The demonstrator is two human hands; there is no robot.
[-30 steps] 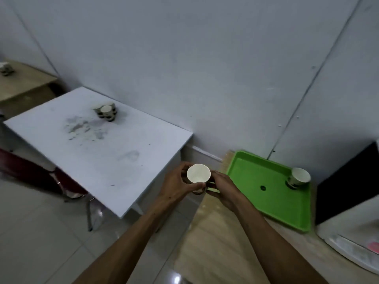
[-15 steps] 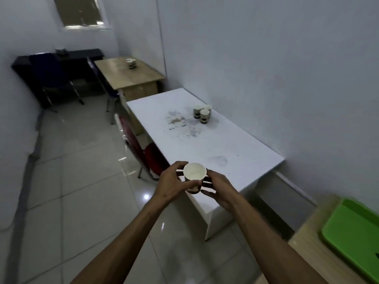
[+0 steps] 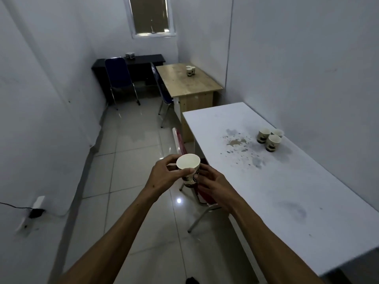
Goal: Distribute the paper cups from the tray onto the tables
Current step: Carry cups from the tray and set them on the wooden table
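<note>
A white paper cup [image 3: 188, 162] with dark print, perhaps a short stack, is held upright above the floor, left of the white table [image 3: 291, 193]. My left hand [image 3: 164, 177] grips its rim and side; my right hand [image 3: 213, 184] pinches its lower part. Three paper cups [image 3: 269, 138] stand close together on the white table near the wall. More cups [image 3: 190, 70] stand on the wooden table [image 3: 184, 83] further back, and others [image 3: 129, 55] on the black desk [image 3: 143, 59]. The tray is out of view.
A red chair [image 3: 194, 181] is tucked under the white table just below my hands. Two blue chairs [image 3: 120, 78] stand by the black desk and the wooden table. A tiled aisle [image 3: 133, 152] runs along the left wall. A cable and socket [image 3: 34, 212] sit low on that wall.
The view has swung left, away from the green tray, and now looks down the room. Both hands keep holding the cup in front of me.
</note>
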